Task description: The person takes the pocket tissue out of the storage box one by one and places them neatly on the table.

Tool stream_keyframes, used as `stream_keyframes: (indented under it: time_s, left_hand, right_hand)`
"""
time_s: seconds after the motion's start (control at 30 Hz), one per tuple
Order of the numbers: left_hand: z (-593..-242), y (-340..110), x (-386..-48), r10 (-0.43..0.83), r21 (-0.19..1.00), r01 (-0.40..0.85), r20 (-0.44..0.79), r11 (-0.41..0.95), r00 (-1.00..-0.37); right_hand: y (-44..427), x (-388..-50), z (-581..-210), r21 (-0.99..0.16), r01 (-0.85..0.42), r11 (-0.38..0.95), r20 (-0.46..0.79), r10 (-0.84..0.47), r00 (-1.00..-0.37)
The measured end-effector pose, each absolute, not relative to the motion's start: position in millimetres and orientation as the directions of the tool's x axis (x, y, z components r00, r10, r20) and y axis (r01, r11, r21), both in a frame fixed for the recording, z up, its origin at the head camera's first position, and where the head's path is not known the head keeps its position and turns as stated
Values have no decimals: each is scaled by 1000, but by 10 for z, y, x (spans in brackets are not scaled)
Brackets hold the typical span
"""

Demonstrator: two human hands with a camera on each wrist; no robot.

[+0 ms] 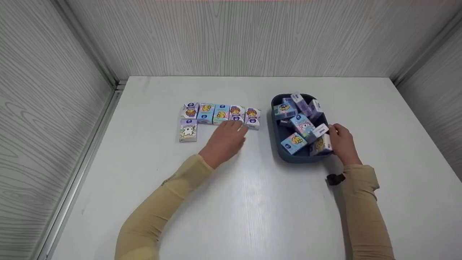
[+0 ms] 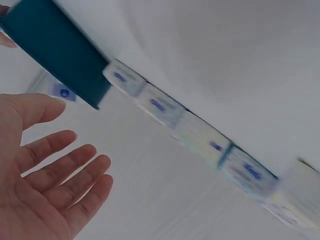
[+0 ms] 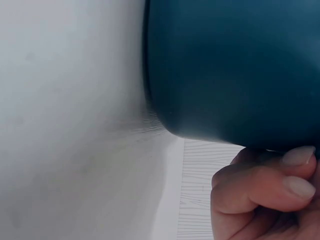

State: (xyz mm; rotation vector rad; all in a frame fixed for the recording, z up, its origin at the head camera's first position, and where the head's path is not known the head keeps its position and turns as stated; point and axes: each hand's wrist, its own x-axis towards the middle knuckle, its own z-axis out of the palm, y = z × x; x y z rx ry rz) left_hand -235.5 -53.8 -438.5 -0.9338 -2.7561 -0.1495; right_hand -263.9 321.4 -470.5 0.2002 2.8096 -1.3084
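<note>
My left hand [image 1: 224, 141] hovers just in front of a row of small printed cartons [image 1: 221, 114], its fingers near the right part of the row. In the left wrist view the left hand [image 2: 60, 175] has its fingers spread and holds nothing. A purple carton [image 1: 188, 130] lies below the row's left end. To the right stands a dark blue bin [image 1: 294, 159] with several jumbled cartons [image 1: 302, 123] inside. My right hand [image 1: 343, 142] grips the bin's right side near the front corner. Curled fingers of this right hand [image 3: 265, 195] show against the bin in the right wrist view.
Everything stands on a white table [image 1: 249, 209]. Grey wood-grain panels [image 1: 231, 39] close it in at the back and both sides. A dark band with a small device [image 1: 335, 179] sits at the right wrist.
</note>
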Motion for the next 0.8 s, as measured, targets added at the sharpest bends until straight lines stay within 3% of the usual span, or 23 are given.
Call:
stream_keyframes:
  time_s: [0.1, 0.23, 0.37, 0.8]
  left_hand:
    - [-4330, -151, -2363, 667, 40, 699, 263, 714, -697]
    - [-4297, 306, -2394, 761, 51, 781, 198, 622, -618]
    - [-4324, 644, -2475, 804, 87, 811, 108, 579, -585]
    - [-4396, 1025, -2701, 718, 166, 700, -90, 694, -690]
  right_hand:
    - [3225, -2641, -4714, -757, 133, 640, -87, 103, -991]
    - [3219, -2643, -4727, -767, 121, 630, -77, 96, -992]
    - [3210, -2642, -4730, -774, 99, 626, -50, 95, -994]
    - [3207, -2630, -4734, -768, 95, 633, -36, 105, -994]
